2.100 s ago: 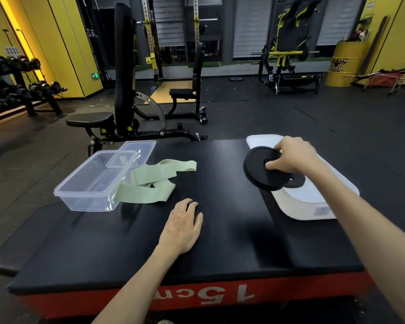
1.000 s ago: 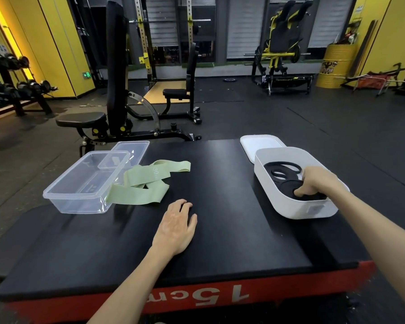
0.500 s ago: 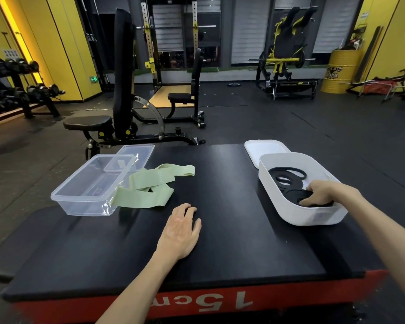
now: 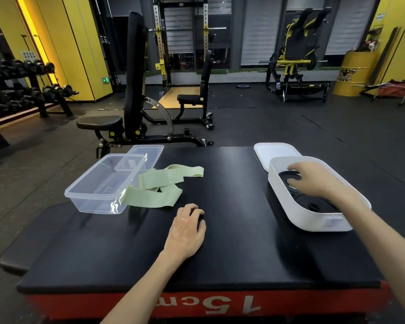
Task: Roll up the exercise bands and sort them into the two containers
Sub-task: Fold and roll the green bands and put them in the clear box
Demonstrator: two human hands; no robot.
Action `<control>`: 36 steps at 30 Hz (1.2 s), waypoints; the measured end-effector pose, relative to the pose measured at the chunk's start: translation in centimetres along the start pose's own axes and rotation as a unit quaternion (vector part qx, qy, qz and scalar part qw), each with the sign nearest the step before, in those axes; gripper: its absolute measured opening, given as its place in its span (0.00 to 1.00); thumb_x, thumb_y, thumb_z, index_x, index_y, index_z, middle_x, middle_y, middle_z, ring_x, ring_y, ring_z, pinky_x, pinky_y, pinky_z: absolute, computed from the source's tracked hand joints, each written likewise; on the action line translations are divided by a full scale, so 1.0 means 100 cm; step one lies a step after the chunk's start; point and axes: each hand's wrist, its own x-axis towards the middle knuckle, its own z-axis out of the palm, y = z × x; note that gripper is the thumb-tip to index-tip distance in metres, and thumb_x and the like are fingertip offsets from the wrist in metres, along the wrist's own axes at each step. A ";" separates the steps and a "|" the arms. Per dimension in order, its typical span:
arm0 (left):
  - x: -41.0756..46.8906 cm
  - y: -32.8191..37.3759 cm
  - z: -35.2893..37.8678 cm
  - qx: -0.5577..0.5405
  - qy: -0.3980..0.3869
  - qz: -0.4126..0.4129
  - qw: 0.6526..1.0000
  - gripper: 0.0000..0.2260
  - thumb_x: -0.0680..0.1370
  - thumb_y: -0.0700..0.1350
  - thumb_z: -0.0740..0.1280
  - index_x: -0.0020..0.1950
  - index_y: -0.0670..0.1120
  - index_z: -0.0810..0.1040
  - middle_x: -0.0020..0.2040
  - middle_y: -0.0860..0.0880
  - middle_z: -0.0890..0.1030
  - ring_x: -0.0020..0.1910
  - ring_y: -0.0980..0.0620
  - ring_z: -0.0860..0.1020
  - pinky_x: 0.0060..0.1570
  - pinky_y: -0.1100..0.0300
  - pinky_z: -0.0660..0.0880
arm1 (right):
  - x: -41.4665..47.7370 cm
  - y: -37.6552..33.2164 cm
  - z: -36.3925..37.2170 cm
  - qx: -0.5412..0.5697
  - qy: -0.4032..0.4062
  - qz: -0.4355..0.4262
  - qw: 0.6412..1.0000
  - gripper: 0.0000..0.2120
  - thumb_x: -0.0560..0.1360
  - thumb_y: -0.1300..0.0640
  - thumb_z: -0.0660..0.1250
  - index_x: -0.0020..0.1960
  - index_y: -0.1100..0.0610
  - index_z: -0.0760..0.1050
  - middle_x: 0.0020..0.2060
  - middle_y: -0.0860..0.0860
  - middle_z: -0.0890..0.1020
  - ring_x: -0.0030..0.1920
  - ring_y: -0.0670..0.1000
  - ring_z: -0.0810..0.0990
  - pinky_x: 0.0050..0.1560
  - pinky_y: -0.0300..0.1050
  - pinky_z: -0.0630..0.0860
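Observation:
Pale green exercise bands (image 4: 159,188) lie loose and unrolled on the black padded platform (image 4: 232,230), touching the right side of a clear plastic container (image 4: 96,197). A white container (image 4: 313,220) at the right holds rolled black bands (image 4: 313,204). My right hand (image 4: 313,181) is inside the white container, fingers spread and pressing on a black roll at its far end. My left hand (image 4: 185,230) rests flat, palm down, on the platform just in front of the green bands, holding nothing.
A clear lid (image 4: 147,155) lies behind the clear container and a white lid (image 4: 276,150) behind the white one. The platform's red front edge (image 4: 208,305) reads 15cm. A weight bench (image 4: 126,122) stands beyond the platform on the gym floor.
My right hand carried a rolled black band into the white container, set it down near the front, then shifted toward the far end. My left hand stayed flat.

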 end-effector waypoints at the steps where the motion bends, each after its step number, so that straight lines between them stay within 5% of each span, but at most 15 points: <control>1: 0.001 -0.002 -0.002 -0.012 0.011 -0.001 1.000 0.12 0.79 0.44 0.61 0.61 0.46 0.76 0.64 0.53 0.70 0.63 0.53 0.67 0.60 0.59 0.69 | -0.006 -0.016 0.000 0.042 0.018 -0.019 0.999 0.06 0.71 0.59 0.61 0.36 0.56 0.72 0.29 0.50 0.74 0.34 0.54 0.73 0.36 0.47 0.70; 5: 0.010 -0.021 -0.016 -0.024 0.078 -0.057 0.995 0.11 0.76 0.40 0.65 0.58 0.46 0.77 0.57 0.51 0.73 0.57 0.50 0.72 0.55 0.57 0.72 | -0.015 -0.061 0.023 0.101 -0.009 -0.082 0.991 0.15 0.75 0.60 0.63 0.61 0.59 0.76 0.54 0.55 0.80 0.55 0.56 0.77 0.56 0.47 0.71; 11: 0.025 -0.062 -0.034 0.102 0.026 -0.173 0.979 0.18 0.77 0.53 0.64 0.65 0.49 0.74 0.62 0.50 0.75 0.58 0.44 0.71 0.55 0.52 0.69 | -0.030 -0.102 0.064 0.117 -0.048 -0.130 0.984 0.14 0.75 0.59 0.61 0.59 0.57 0.77 0.53 0.55 0.80 0.56 0.54 0.77 0.58 0.47 0.71; 16: 0.020 -0.068 -0.036 0.094 0.093 -0.122 0.984 0.06 0.76 0.41 0.65 0.41 0.42 0.80 0.40 0.46 0.80 0.43 0.40 0.77 0.43 0.51 0.71 | -0.040 -0.125 0.080 0.135 -0.063 -0.143 0.978 0.15 0.75 0.60 0.59 0.59 0.57 0.77 0.53 0.54 0.79 0.55 0.53 0.76 0.56 0.47 0.73; 21: 0.009 -0.053 -0.041 -0.009 0.176 -0.127 0.976 0.09 0.78 0.39 0.64 0.55 0.45 0.81 0.49 0.50 0.82 0.46 0.46 0.79 0.46 0.55 0.72 | -0.039 -0.136 0.088 0.156 -0.060 -0.149 0.975 0.14 0.75 0.59 0.59 0.57 0.56 0.78 0.51 0.53 0.79 0.53 0.52 0.77 0.53 0.45 0.74; 30: 0.021 0.013 -0.071 -0.206 0.197 -0.036 0.958 0.11 0.77 0.36 0.63 0.52 0.49 0.81 0.46 0.64 0.79 0.42 0.63 0.75 0.43 0.74 0.68 | -0.036 -0.159 0.077 0.324 -0.114 -0.111 0.933 0.22 0.73 0.53 0.67 0.66 0.50 0.69 0.56 0.46 0.76 0.54 0.46 0.75 0.54 0.39 0.72; 33: 0.032 0.031 -0.079 -0.244 0.181 -0.005 0.953 0.12 0.76 0.36 0.64 0.50 0.51 0.82 0.44 0.58 0.81 0.39 0.57 0.75 0.40 0.71 0.69 | -0.033 -0.164 0.066 0.416 -0.114 -0.089 0.898 0.20 0.71 0.52 0.70 0.61 0.48 0.71 0.54 0.43 0.78 0.54 0.43 0.76 0.53 0.40 0.75; 36: 0.039 0.041 -0.080 -0.248 0.175 0.005 0.953 0.11 0.75 0.37 0.65 0.47 0.53 0.82 0.41 0.52 0.78 0.34 0.55 0.72 0.37 0.69 0.68 | -0.027 -0.159 0.062 0.475 -0.090 -0.060 0.873 0.10 0.70 0.52 0.68 0.51 0.52 0.79 0.47 0.49 0.83 0.49 0.50 0.81 0.53 0.53 0.78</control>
